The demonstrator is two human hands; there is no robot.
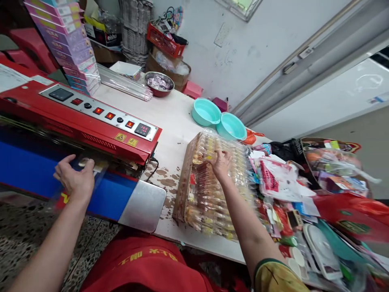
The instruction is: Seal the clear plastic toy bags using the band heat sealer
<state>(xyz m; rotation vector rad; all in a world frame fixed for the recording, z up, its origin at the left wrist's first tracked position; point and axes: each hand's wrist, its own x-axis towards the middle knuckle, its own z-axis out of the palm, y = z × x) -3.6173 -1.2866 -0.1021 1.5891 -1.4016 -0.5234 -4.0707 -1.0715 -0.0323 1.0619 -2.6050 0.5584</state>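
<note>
On the left, my left hand (75,176) is over the blue conveyor belt (115,194) of a red sealing machine (121,121), its fingers round a clear plastic bag (99,168) near the machine's slot. My right hand (221,162) rests at the top of a cardboard box (182,186) filled with rows of clear-wrapped items (209,202). Its fingers are bent over the wrappers; whether they grip one is too small to tell.
Two turquoise bowls (232,126) stand behind the box. A metal bowl of small packets (159,83) and stacked purple boxes (71,48) are farther back. Mixed bags and papers (276,178) crowd the right side. A metal plate (144,207) ends the belt.
</note>
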